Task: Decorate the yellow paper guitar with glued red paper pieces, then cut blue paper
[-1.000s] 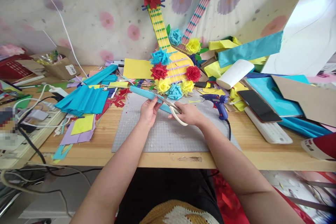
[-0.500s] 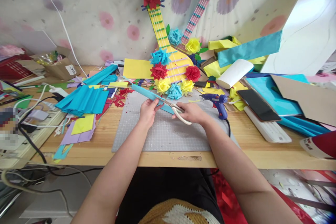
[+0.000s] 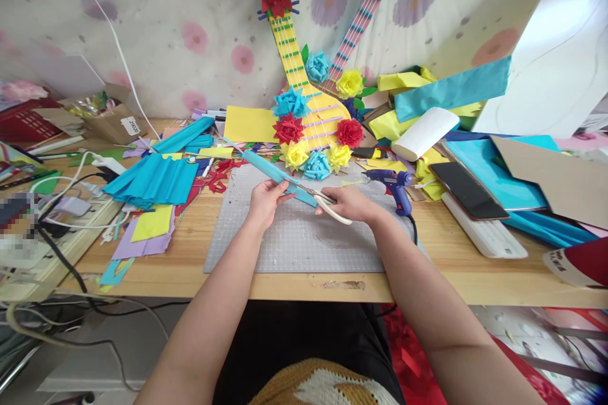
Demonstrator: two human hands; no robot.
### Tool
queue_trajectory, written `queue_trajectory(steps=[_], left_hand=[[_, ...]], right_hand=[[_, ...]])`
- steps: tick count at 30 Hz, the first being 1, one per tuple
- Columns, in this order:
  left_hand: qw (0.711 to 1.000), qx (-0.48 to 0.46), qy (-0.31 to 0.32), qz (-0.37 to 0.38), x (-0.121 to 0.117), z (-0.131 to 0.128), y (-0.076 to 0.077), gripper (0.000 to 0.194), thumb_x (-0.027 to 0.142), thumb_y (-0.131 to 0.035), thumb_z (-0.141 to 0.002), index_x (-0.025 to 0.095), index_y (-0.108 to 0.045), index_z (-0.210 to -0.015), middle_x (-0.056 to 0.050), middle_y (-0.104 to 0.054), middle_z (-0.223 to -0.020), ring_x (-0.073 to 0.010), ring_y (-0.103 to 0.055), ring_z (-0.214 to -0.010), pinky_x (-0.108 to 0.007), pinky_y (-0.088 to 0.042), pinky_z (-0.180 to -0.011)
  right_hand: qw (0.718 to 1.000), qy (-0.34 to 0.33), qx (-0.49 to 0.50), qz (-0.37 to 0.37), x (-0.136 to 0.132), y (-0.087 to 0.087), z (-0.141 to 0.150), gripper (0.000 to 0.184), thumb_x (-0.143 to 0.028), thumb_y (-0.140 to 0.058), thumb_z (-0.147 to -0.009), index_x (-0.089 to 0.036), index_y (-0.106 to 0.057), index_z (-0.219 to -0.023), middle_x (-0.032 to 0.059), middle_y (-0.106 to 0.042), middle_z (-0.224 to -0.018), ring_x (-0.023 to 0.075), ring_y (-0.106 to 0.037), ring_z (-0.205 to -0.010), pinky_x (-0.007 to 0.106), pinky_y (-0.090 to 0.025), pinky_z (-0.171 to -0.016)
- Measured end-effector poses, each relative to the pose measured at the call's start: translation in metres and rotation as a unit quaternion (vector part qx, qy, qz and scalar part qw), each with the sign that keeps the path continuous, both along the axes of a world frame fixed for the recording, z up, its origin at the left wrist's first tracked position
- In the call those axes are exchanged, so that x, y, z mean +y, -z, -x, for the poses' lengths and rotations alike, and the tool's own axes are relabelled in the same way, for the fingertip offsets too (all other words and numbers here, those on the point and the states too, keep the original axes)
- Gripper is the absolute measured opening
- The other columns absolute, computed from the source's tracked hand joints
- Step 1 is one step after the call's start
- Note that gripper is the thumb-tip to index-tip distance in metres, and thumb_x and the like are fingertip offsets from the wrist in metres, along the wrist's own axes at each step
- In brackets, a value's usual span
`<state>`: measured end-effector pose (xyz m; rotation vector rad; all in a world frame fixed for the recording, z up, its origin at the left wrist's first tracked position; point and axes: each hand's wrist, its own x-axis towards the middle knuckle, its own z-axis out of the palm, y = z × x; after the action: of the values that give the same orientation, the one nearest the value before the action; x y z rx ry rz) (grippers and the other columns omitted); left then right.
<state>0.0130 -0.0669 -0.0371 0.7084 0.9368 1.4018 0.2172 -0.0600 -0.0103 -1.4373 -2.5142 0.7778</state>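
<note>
My left hand (image 3: 266, 202) pinches a long strip of blue crepe paper (image 3: 263, 166) between thumb and fingers, above the grey cutting mat (image 3: 304, 247). My right hand (image 3: 350, 204) is closed round the white handles of a pair of scissors (image 3: 336, 212). The scissor blades point left and lie along the strip, close to my left fingertips. Part of the strip extends past the blades to the right, below them. Behind the hands, a yellow paper guitar (image 3: 327, 115) with red, blue and yellow paper flowers leans against the wall.
A blue glue gun (image 3: 393, 188) rests at the mat's right, its cord running toward the table edge. Pleated blue paper (image 3: 152, 180) and scraps lie left. A phone (image 3: 468, 190), a white case (image 3: 425, 133) and a red cup (image 3: 582, 262) are right. Cables (image 3: 57, 259) crowd the left edge.
The scissors and my right hand have shifted slightly right, and the handles sit a little differently. My left hand still pinches the blue strip. The view has moved slightly.
</note>
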Motion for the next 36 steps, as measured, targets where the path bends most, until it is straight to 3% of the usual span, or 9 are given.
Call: queue_trajectory(steps=[8, 13, 21, 36], left_hand=[[1.000, 0.015, 0.019, 0.005, -0.001, 0.003, -0.001, 0.021, 0.023, -0.078, -0.057, 0.011, -0.064, -0.068, -0.002, -0.067, -0.066, -0.0120, -0.063, -0.063, -0.032, -0.056, -0.072], [0.999, 0.029, 0.034, 0.022, -0.004, -0.001, -0.004, 0.019, 0.025, -0.074, -0.063, 0.012, -0.063, -0.072, -0.004, -0.068, -0.070, -0.0166, -0.068, -0.068, -0.035, -0.055, -0.073], [0.998, 0.056, 0.004, 0.032, -0.005, -0.006, -0.006, 0.024, 0.027, -0.077, -0.057, 0.012, -0.058, -0.062, -0.001, -0.064, -0.057, -0.0170, -0.067, -0.061, -0.025, -0.054, -0.057], [0.996, 0.086, 0.027, 0.019, -0.005, -0.002, -0.007, 0.026, 0.030, -0.078, -0.055, 0.012, -0.060, -0.061, -0.002, -0.064, -0.058, -0.0157, -0.063, -0.055, -0.035, -0.053, -0.066]], right_hand=[[1.000, -0.008, 0.018, 0.022, 0.001, 0.002, -0.002, 0.049, -0.067, -0.049, -0.071, -0.019, -0.055, -0.080, -0.0014, -0.055, -0.069, 0.0140, -0.049, -0.066, 0.023, -0.030, -0.057], [0.998, -0.006, 0.038, 0.040, 0.002, 0.004, -0.001, 0.050, -0.067, -0.049, -0.070, -0.019, -0.056, -0.081, -0.0009, -0.056, -0.071, 0.0140, -0.048, -0.066, 0.023, -0.031, -0.057], [0.997, -0.012, 0.050, 0.065, 0.005, 0.003, -0.003, 0.049, -0.066, -0.050, -0.070, -0.018, -0.054, -0.076, -0.0016, -0.050, -0.067, 0.0132, -0.045, -0.065, 0.024, -0.031, -0.058], [0.977, -0.034, 0.124, 0.173, 0.012, 0.011, -0.012, 0.045, -0.061, -0.055, -0.070, -0.016, -0.053, -0.076, -0.0046, -0.041, -0.063, 0.0090, -0.035, -0.059, 0.023, -0.027, -0.054]])
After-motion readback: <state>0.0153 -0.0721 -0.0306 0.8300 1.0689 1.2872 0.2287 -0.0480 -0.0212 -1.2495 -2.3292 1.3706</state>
